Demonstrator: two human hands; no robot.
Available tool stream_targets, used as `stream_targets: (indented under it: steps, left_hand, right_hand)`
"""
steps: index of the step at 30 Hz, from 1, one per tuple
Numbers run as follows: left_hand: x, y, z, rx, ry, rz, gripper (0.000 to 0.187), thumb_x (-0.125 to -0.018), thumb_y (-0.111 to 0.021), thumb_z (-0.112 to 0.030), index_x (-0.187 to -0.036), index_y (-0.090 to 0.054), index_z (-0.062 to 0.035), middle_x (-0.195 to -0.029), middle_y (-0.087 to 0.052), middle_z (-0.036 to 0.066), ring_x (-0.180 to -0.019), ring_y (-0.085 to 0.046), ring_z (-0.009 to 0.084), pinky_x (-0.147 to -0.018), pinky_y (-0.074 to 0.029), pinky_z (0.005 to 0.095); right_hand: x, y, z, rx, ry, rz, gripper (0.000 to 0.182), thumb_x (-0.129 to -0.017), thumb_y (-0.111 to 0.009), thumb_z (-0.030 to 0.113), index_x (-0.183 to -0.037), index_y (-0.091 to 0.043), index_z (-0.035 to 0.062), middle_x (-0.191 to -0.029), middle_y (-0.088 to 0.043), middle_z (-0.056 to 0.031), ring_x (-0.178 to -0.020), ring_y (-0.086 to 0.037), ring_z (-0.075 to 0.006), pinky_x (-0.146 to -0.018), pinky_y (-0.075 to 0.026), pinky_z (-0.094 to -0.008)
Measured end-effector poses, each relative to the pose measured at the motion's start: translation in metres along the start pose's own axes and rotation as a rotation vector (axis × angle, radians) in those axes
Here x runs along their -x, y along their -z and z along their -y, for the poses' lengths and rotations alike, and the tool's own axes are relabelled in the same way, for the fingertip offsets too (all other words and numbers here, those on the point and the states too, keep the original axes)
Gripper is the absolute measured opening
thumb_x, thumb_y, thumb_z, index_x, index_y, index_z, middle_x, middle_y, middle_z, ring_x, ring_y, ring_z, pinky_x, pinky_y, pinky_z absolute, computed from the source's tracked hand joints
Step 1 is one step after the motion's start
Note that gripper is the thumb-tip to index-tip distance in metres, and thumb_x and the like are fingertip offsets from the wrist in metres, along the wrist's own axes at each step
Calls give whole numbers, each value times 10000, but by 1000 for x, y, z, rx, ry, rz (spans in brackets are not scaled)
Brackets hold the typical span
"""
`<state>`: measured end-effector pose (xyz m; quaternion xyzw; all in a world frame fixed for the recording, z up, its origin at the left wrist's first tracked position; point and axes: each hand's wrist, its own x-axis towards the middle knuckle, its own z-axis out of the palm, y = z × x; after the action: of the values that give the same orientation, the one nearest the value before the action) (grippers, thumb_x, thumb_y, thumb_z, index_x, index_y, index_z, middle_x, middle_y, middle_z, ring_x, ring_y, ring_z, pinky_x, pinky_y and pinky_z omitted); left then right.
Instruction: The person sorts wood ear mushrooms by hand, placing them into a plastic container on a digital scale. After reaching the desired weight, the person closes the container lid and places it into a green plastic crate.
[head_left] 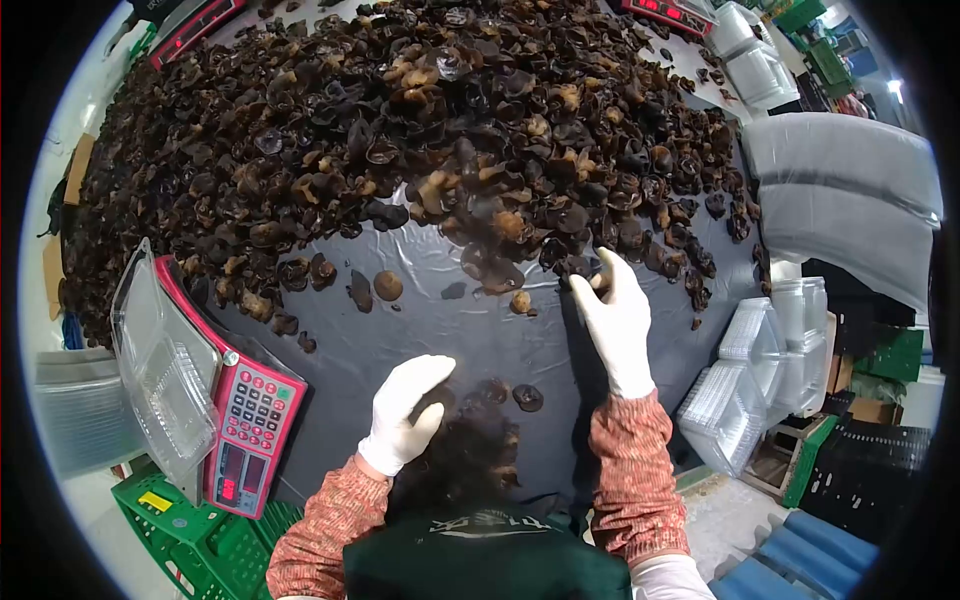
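My left hand (408,415), in a white glove, is low over the dark tabletop with its thumb apart from its curved fingers. Beside its fingertips lie dark wood ear mushrooms (527,398), some blurred by motion. My right hand (617,325), also gloved in white, reaches to the near edge of a large heap of wood ear mushrooms (380,150). Its thumb and fingers are bent with a gap between them, right at a dark mushroom (573,267). A blurred cluster of mushrooms (485,225) lies between the heap and my hands.
To the left, a red scale (250,425) carries a clear plastic clamshell box (165,370). Green crates (215,545) stand below it. Stacked clear trays (745,370) and a plastic-wrapped bundle (845,190) are at right. Two more scales (195,30) (672,14) sit across the heap.
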<state>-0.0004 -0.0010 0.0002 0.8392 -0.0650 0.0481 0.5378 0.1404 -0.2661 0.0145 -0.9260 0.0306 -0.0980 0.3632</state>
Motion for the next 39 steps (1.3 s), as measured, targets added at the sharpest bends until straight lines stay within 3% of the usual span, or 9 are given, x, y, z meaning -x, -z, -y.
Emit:
stream_targets:
  steps: [3,7,14,17,22,27,32,34,39]
  left_hand:
    - [0,-1,-1,-5,6,12,412,-849,-628,-167,-1225,-688,-9,-1215,-700,165,-1154,-642,355,-1027,-488,423]
    - [0,2,2,10,-32,19,493,-763,-670,-15,-1255,-677,-31,-1232,-688,149,-1143,-636,350,-1012,-503,426]
    - [0,3,-5,7,-8,18,496,-740,-594,9,-1227,-686,-6,-1221,-697,167,-1156,-640,363,-1044,-482,430]
    - [-3,1,-4,2,-14,22,536,-709,-579,40,-1232,-686,-5,-1223,-697,169,-1161,-640,363,-1053,-478,425]
    - [-4,3,-9,10,-1,10,539,-710,-577,45,-1236,-684,-3,-1224,-696,174,-1150,-646,361,-1042,-486,423]
    - [-5,1,-5,21,-30,0,528,-717,-575,42,-1231,-685,2,-1219,-696,179,-1143,-650,360,-1032,-492,423]
    - [-5,2,-6,33,-31,-12,512,-721,-577,37,-1219,-691,7,-1206,-700,178,-1143,-650,360,-1029,-494,426]
    - [-4,2,-6,32,-29,-21,502,-724,-580,32,-1212,-693,9,-1198,-703,178,-1143,-651,363,-1028,-495,427]
    - [-5,4,-5,44,-35,-27,491,-727,-586,20,-1205,-697,11,-1191,-705,178,-1139,-652,365,-1026,-496,430]
  right_hand:
    - [-5,-5,-16,27,36,38,214,-908,-718,96,-1082,-664,-16,-773,-596,25,-639,-501,-54,-605,-433,-217]
    - [6,45,4,-713,-369,306,93,-938,-680,94,-965,-657,8,-732,-561,46,-632,-471,-34,-595,-399,-217]
    - [16,71,12,-654,-404,403,88,-948,-664,94,-949,-653,6,-757,-602,42,-639,-477,-24,-575,-377,-199]
    - [24,34,-13,-170,-173,288,124,-912,-692,99,-952,-669,-16,-733,-634,-8,-656,-549,-57,-600,-448,-241]
    - [26,45,55,-349,2,1017,210,-881,-735,146,-1055,-721,31,-773,-683,-60,-672,-596,-96,-636,-493,-262]
    - [10,-12,36,-262,80,337,250,-886,-714,198,-1092,-709,56,-917,-714,-117,-854,-709,-251,-758,-542,-339]
    - [-6,-42,58,44,149,340,281,-855,-753,286,-1066,-674,119,-848,-648,-81,-757,-655,-263,-704,-527,-367]
    - [-8,-50,47,14,270,293,226,-833,-791,175,-980,-677,46,-746,-587,-37,-631,-549,-148,-617,-464,-306]
    - [-18,14,49,-627,-210,540,116,-899,-728,75,-949,-650,6,-825,-643,1,-735,-583,-57,-636,-445,-219]
